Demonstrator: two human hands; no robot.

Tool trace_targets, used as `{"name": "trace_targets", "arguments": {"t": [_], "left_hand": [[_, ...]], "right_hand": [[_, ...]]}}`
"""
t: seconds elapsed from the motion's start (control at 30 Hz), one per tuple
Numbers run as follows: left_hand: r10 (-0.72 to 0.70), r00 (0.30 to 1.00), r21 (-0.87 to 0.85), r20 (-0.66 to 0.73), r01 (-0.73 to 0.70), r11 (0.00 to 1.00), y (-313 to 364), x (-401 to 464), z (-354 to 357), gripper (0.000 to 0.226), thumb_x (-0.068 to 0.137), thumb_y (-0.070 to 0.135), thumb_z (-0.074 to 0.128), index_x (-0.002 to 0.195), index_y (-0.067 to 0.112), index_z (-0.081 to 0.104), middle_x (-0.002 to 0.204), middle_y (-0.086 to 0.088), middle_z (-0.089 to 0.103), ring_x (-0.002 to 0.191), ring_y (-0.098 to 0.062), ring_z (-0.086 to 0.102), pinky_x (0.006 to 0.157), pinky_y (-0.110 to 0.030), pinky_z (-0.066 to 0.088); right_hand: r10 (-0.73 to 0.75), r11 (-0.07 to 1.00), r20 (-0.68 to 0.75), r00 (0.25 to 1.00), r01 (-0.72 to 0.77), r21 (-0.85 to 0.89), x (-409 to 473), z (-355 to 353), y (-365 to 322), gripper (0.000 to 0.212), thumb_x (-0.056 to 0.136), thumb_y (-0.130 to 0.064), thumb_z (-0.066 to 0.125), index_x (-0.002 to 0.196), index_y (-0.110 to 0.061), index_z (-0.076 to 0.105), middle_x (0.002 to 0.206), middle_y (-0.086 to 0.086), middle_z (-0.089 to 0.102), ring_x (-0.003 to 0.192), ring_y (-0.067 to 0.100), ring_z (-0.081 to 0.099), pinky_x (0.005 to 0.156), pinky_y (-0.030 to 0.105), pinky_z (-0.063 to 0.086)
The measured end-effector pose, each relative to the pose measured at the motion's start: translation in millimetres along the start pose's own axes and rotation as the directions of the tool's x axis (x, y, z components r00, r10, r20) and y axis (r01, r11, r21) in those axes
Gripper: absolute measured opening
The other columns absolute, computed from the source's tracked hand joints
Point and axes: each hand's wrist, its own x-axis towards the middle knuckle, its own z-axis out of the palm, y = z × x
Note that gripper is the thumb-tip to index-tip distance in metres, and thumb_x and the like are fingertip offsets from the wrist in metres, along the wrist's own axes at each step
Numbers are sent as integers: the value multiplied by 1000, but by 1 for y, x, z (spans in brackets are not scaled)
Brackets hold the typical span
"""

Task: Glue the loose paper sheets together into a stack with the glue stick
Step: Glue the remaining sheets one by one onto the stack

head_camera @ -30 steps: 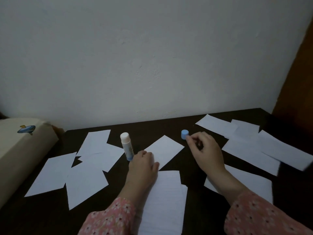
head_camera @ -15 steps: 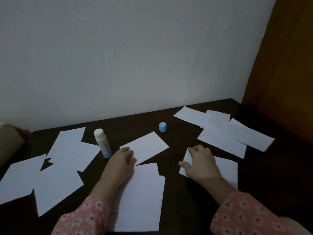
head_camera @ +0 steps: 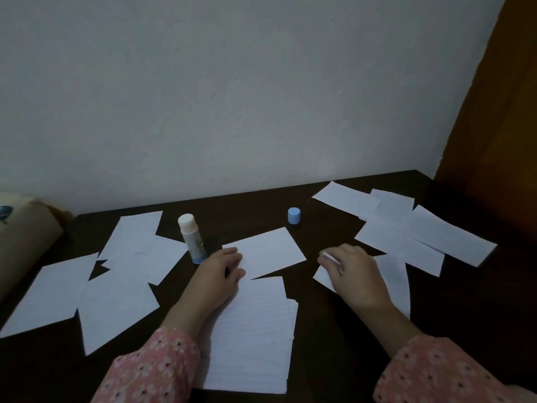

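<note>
Leftmost, a beige box [head_camera: 26, 237] with a small blue print sits at the edge of the dark table [head_camera: 325, 330]. Next to it a cluster of loose sheets [head_camera: 116, 280] lies fanned and overlapping across the left part of the tabletop. Just right of that cluster the glue stick [head_camera: 191, 239] stands upright and uncapped, its white top bare and its blue base on the wood.

Beside the stick's base comes the left hand [head_camera: 219, 270], fingers loosely bent, lying on the upper left corner of the stack [head_camera: 252, 335] of lined sheets in front of the person; it pinches nothing that I can see. A single angled sheet [head_camera: 264, 251] lies just beyond the stack, its near corner touching the stack's top edge and the left fingertips. Behind that sheet, well apart from the stick, the blue cap [head_camera: 294, 216] stands alone on the table.

Further right, the right hand [head_camera: 350, 270] rests on the near sheet [head_camera: 392, 280], fingers curled down over its left edge, which looks lifted a little under the fingertips; whether they truly pinch it is unclear. Beyond it, more loose sheets [head_camera: 406, 228] overlap toward the table's far right corner. Pink floral sleeves [head_camera: 151, 370] cover both forearms.
</note>
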Motion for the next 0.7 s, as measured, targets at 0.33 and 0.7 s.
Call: {"name": "trace_targets", "arguments": {"t": [0.33,0.7], "left_hand": [[43,999,-99,20,-41,994,-9,1,-8,37,96,24,55,133,26,56,149,17,37,136,-4,34,104,-17,24],[2,993,-670,-120,-83,737,22,-13,-25,7,86,24,68,89,20,73,79,-4,71,77,-19,66,75,-31,54]], "right_hand": [[-147,981,14,989,144,130,36,19,-67,24,94,-36,58,116,-30,66,113,-12,64,106,4,51,94,25,36],[-358,872,80,930,302,386,50,27,-100,18,89,-39,63,106,-35,66,105,-20,58,104,-2,50,94,33,45]]}}
